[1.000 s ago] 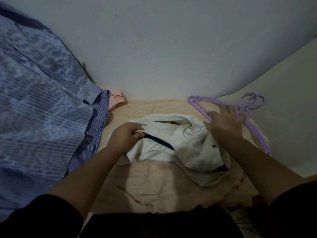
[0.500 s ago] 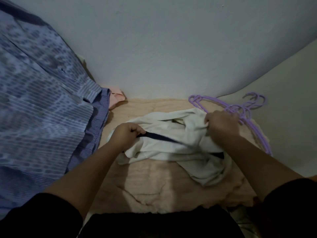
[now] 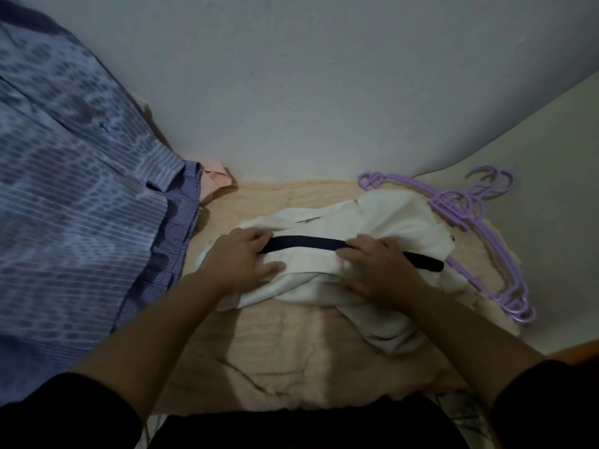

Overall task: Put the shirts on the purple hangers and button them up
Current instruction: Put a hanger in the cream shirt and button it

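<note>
Cloth and plastic
Matt white cloth shirt (image 3: 382, 222) with dark woven band (image 3: 308, 244); smooth, slightly glossy plastic hangers (image 3: 479, 234); rough, nubby peach blanket (image 3: 291, 351); matt painted wall (image 3: 324, 92)

Peach towel (image 3: 291, 345): wrinkled, spread flat beneath the grip and running toward the wearer. Pale wall (image 3: 324, 76): plain, rising just beyond the grip. Cream surface (image 3: 551, 140): smooth, right of the grip, meeting the wall along a curved edge.
</note>
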